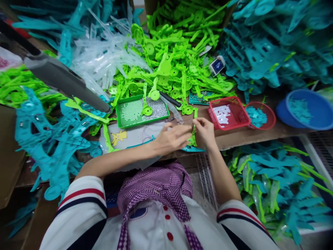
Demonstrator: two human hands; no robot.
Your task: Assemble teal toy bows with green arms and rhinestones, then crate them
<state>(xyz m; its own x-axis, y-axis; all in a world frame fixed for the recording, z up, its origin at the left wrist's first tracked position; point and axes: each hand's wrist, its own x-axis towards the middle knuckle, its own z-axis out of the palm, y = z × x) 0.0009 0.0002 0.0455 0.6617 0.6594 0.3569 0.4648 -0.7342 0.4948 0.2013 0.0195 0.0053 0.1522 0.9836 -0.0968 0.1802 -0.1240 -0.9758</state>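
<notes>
Checked purple scarf (156,189) below, both left hand (171,137) and right hand (205,132) pinched shut on green plastic piece (193,138).

Left hand (173,138), right hand (205,131) pinched together

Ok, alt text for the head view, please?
Both hands, left hand and right hand, pinch a green plastic piece at a workbench edge. Beyond sit a green tray, a red basket and piles of green parts.
</notes>
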